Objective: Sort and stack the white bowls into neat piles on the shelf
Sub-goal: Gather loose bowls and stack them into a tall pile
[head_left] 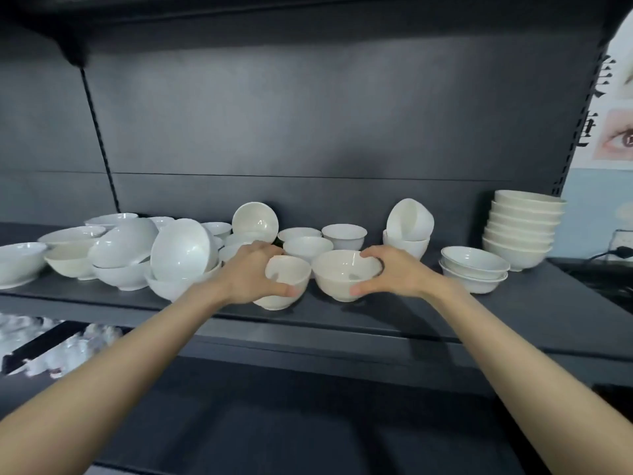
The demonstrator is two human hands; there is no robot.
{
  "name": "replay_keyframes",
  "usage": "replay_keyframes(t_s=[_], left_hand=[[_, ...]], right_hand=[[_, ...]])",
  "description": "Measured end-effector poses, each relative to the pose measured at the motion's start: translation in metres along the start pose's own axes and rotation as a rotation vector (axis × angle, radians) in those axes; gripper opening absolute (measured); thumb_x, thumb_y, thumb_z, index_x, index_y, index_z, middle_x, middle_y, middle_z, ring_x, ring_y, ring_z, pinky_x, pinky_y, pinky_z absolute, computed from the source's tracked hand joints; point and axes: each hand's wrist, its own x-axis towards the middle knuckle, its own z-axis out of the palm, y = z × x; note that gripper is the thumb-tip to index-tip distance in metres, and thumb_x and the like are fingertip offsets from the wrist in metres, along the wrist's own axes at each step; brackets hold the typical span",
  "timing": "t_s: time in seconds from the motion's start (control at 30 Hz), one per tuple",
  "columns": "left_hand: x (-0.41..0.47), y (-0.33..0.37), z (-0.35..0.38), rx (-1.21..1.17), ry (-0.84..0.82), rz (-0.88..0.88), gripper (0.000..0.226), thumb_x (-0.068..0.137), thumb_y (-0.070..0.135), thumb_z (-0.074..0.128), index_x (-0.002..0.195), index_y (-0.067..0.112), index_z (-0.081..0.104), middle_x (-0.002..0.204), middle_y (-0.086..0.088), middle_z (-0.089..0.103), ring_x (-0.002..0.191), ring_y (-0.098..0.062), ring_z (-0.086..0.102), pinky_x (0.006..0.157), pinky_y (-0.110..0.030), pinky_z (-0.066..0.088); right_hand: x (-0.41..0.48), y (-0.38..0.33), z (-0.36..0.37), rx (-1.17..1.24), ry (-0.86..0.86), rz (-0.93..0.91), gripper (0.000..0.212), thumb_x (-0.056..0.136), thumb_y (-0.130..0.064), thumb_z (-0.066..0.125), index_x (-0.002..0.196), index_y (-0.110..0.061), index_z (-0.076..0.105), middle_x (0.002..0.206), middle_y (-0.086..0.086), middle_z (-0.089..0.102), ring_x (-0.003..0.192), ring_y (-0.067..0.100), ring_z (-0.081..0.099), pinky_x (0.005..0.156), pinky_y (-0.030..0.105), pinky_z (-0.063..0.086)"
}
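Shelf: a dark grey metal shelf (376, 317) runs the width of the view, with a matching back panel (308, 114) behind it and another board overhead.
Left grip (251, 272): clenched around a small white bowl (289, 269), fingers over the far rim, thumb pressed on the near wall.
Small white bowl: at the shelf's front edge, just at 9 o'clock of the wider bowl, tipped a little toward the viewer; whether its foot is on the shelf I cannot tell.
Right grip (394, 272): grasping a wider white bowl (342, 269), fingertips hooked over the rim at 2 o'clock, thumb on the near wall.
Wider white bowl: upright at the middle of the shelf, its rim about touching the small bowl's.
Loose bowls (308, 246): several upright ones stand close behind the two held bowls, at 12 o'clock.
Jumble (185, 252): at 9 o'clock, a heap of bowls, some on their sides or upturned over others.
Leaning bowl (255, 219): on edge against the back panel, at 11 o'clock.
Tipped bowl (409, 217): lying aslant in an upright one, at 1 o'clock.
Shallow pair (474, 269): two nested bowls at 3 o'clock.
Tall pile (524, 228): a neat stack at the shelf's far end, 2 o'clock.
Poster (616, 132): on the wall past the shelf's upright, at 3 o'clock.
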Motion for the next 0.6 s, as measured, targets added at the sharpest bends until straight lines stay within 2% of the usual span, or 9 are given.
replay_keyframes(t_s=[0.07, 0.1, 0.17, 0.27, 0.37, 0.47, 0.5, 0.53, 0.6], left_hand=[[-0.005, -0.008, 0.004, -0.029, 0.01, -0.034, 0.093, 0.06, 0.063, 0.069, 0.136, 0.017, 0.043, 0.144, -0.005, 0.038, 0.134, -0.024, 0.031, 0.097, -0.031, 0.03], [-0.007, -0.012, 0.008, -0.031, 0.007, -0.053, 0.096, 0.066, 0.057, 0.074, 0.143, 0.017, 0.033, 0.151, -0.007, 0.028, 0.139, -0.024, 0.024, 0.105, -0.034, 0.027], [-0.008, -0.018, 0.013, -0.061, -0.003, -0.078, 0.099, 0.074, 0.049, 0.075, 0.149, 0.017, 0.019, 0.156, -0.01, 0.016, 0.144, -0.025, 0.016, 0.111, -0.037, 0.024], [-0.008, -0.022, 0.018, -0.153, 0.0, -0.127, 0.105, 0.074, 0.05, 0.074, 0.15, 0.015, 0.012, 0.156, -0.009, 0.013, 0.142, -0.027, 0.022, 0.107, -0.036, 0.03], [-0.009, -0.021, 0.018, -0.234, 0.033, -0.176, 0.106, 0.073, 0.048, 0.076, 0.149, 0.011, 0.013, 0.151, -0.009, 0.024, 0.137, -0.027, 0.029, 0.096, -0.031, 0.033], [-0.01, -0.021, 0.019, -0.303, 0.069, -0.193, 0.105, 0.07, 0.044, 0.08, 0.146, 0.007, 0.018, 0.142, -0.009, 0.04, 0.129, -0.025, 0.038, 0.085, -0.025, 0.033], [-0.011, -0.021, 0.019, -0.314, 0.077, -0.196, 0.104, 0.07, 0.043, 0.081, 0.145, 0.007, 0.02, 0.139, -0.008, 0.042, 0.124, -0.023, 0.04, 0.083, -0.025, 0.032], [-0.011, -0.021, 0.019, -0.328, 0.089, -0.194, 0.101, 0.069, 0.041, 0.082, 0.143, 0.006, 0.023, 0.136, -0.008, 0.044, 0.117, -0.02, 0.042, 0.081, -0.025, 0.032], [-0.01, -0.02, 0.02, -0.354, 0.121, -0.179, 0.096, 0.068, 0.038, 0.083, 0.14, 0.007, 0.027, 0.123, -0.003, 0.046, 0.103, -0.014, 0.037, 0.079, -0.024, 0.031]], right_hand=[[0.005, 0.0, 0.008, 0.031, 0.012, 0.031, 0.083, 0.048, -0.066, 0.079, 0.12, -0.031, 0.056, 0.119, -0.003, 0.059, 0.112, 0.021, 0.055, 0.096, 0.038, 0.048], [0.008, 0.002, 0.012, 0.051, 0.008, 0.039, 0.075, 0.047, -0.065, 0.079, 0.112, -0.035, 0.057, 0.112, -0.005, 0.062, 0.11, 0.022, 0.056, 0.095, 0.039, 0.048], [0.016, 0.011, 0.022, 0.085, -0.016, 0.012, 0.072, 0.047, -0.066, 0.081, 0.11, -0.039, 0.057, 0.108, -0.012, 0.065, 0.11, 0.022, 0.056, 0.097, 0.041, 0.047], [0.021, 0.015, 0.032, 0.149, -0.005, -0.019, 0.082, 0.044, -0.074, 0.079, 0.116, -0.043, 0.055, 0.113, -0.015, 0.064, 0.111, 0.019, 0.056, 0.097, 0.043, 0.049], [0.009, -0.002, 0.027, 0.216, 0.048, 0.007, 0.061, 0.053, -0.053, 0.084, 0.107, -0.035, 0.06, 0.103, -0.015, 0.067, 0.101, 0.015, 0.062, 0.089, 0.035, 0.051], [0.005, -0.005, 0.023, 0.31, 0.093, 0.048, 0.049, 0.063, -0.038, 0.086, 0.097, -0.028, 0.052, 0.091, -0.02, 0.057, 0.085, 0.001, 0.057, 0.066, 0.011, 0.043], [0.005, -0.003, 0.023, 0.341, 0.104, 0.044, 0.045, 0.067, -0.03, 0.086, 0.094, -0.028, 0.05, 0.088, -0.02, 0.054, 0.081, 0.0, 0.055, 0.06, 0.007, 0.04], [0.004, -0.001, 0.024, 0.357, 0.113, 0.048, 0.044, 0.069, -0.026, 0.085, 0.094, -0.026, 0.049, 0.088, -0.019, 0.053, 0.082, 0.002, 0.054, 0.057, 0.006, 0.039], [0.003, 0.002, 0.023, 0.376, 0.139, 0.059, 0.052, 0.07, -0.028, 0.085, 0.103, -0.021, 0.046, 0.095, -0.013, 0.051, 0.091, 0.011, 0.051, 0.065, 0.012, 0.039]])
